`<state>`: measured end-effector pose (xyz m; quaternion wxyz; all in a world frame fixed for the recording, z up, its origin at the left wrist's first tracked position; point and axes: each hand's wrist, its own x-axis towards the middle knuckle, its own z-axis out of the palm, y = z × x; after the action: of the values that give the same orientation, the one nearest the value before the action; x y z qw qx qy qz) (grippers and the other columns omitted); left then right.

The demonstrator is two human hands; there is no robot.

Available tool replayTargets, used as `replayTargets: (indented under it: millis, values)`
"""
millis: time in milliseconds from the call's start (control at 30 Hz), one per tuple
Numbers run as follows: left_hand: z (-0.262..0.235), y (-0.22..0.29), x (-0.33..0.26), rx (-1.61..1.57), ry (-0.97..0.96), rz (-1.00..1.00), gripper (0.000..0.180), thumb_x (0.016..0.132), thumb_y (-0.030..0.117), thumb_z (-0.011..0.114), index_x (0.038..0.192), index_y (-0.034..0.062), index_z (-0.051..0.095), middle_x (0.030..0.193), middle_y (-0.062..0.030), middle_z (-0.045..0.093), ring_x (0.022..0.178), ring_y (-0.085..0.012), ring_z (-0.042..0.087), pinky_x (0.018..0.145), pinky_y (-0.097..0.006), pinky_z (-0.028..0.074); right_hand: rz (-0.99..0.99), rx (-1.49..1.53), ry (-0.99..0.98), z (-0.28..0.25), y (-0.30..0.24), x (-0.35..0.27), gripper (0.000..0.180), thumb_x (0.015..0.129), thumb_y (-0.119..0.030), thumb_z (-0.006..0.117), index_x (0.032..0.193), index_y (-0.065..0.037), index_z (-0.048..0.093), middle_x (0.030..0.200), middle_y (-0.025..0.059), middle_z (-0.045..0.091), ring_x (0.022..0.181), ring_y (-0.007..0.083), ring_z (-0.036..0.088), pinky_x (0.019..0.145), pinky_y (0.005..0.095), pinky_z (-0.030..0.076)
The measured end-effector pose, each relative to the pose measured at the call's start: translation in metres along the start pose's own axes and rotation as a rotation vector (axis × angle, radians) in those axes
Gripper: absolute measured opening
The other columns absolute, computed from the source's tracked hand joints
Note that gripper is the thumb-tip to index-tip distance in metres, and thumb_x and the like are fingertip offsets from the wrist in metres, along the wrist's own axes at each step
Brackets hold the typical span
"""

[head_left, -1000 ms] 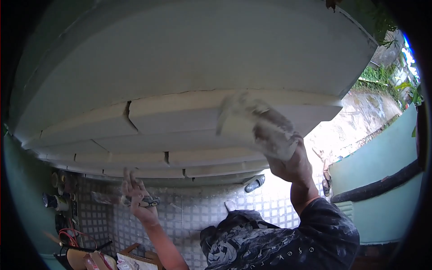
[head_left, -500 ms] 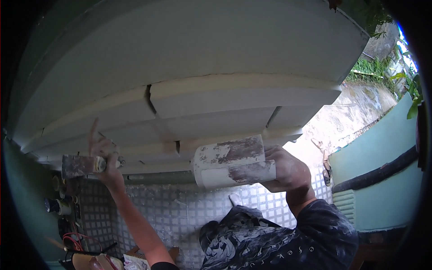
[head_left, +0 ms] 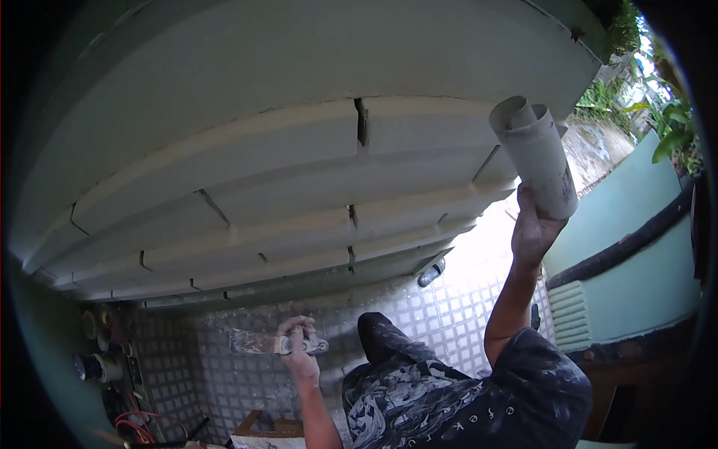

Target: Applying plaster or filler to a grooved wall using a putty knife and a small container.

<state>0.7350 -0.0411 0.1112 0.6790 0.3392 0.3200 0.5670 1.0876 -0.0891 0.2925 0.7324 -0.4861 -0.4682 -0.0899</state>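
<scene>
My left hand (head_left: 301, 367) is low over the tiled floor, its fingers wrapped round the handle of a putty knife (head_left: 254, 342) whose wide, smeared blade points left. High on the right, my right hand (head_left: 537, 228) grips the lower end of a white, curled tube (head_left: 537, 161) that looks like a length of split plastic pipe. The tube stands nearly upright and tilted, its open end up and a loose edge curled inside. Behind both hands runs a pale wall (head_left: 284, 172) of stepped blocks with dark gaps (head_left: 362, 123) between them. Neither tool plainly touches it.
Pale grey tiles (head_left: 449, 318) cover the floor. Pots and cans (head_left: 108, 367) stand at the left wall, near a reddish cable (head_left: 138, 426). A sandal (head_left: 431, 273) lies below the wall's right end. On the right is a green wall (head_left: 598, 224) with a dark band; plants (head_left: 673, 127) hang above.
My right hand has swung up and right, turning the tube from level to nearly upright. My left hand has moved right and down with the putty knife. The view has shifted along the wall.
</scene>
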Motion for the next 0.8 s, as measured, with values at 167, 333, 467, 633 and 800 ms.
replayTargets:
  millis: [167,333,467,633,800]
  values:
    - [-0.021,0.048,0.058,0.188,-0.079,0.156,0.015,0.083,0.002,0.052,0.098,0.0021,0.056,0.107,-0.0170,0.061,0.072,-0.0096,0.049,0.067,-0.022,0.042,-0.170,-0.312,0.115,0.062,0.008,0.026,0.039,0.089,-0.002,0.059,0.125,0.008,0.048,0.116,0.0140,0.058,0.102,0.0207,0.058,0.087,0.0336,0.048]
    - [-0.041,0.070,0.109,0.191,-0.136,0.205,0.012,0.077,0.003,0.051,0.087,0.0002,0.056,0.107,-0.0175,0.060,0.072,-0.0128,0.047,0.067,-0.025,0.042,-0.387,-0.809,-0.545,0.134,0.037,0.015,0.034,0.078,0.002,0.063,0.112,0.002,0.059,0.120,0.0191,0.059,0.104,0.0339,0.062,0.087,0.0397,0.051]
    - [-0.078,0.083,0.132,0.243,-0.107,0.249,0.011,0.073,0.003,0.052,0.083,0.0005,0.056,0.096,-0.0176,0.062,0.079,-0.0184,0.053,0.074,-0.030,0.045,-0.407,-0.228,-0.724,0.149,-0.004,0.002,0.039,0.074,0.003,0.065,0.112,0.000,0.059,0.118,0.0179,0.060,0.100,0.0314,0.064,0.083,0.0366,0.054]
    - [-0.122,0.086,0.164,0.337,-0.099,0.332,0.012,0.071,0.003,0.051,0.082,0.0013,0.056,0.090,-0.0182,0.062,0.090,-0.0262,0.054,0.087,-0.040,0.043,-0.284,-0.169,-0.568,0.178,0.000,-0.002,0.041,0.075,0.004,0.065,0.115,0.000,0.058,0.117,0.0177,0.059,0.100,0.0302,0.064,0.082,0.0356,0.054]
    - [-0.162,0.099,0.193,0.341,-0.141,0.359,0.013,0.070,0.005,0.051,0.081,0.0020,0.055,0.106,-0.0245,0.060,0.092,-0.0277,0.054,0.087,-0.041,0.043,-0.116,-0.059,-0.413,0.214,-0.011,-0.023,0.044,0.076,0.004,0.066,0.118,-0.001,0.056,0.117,0.0173,0.059,0.101,0.0288,0.064,0.082,0.0343,0.054]
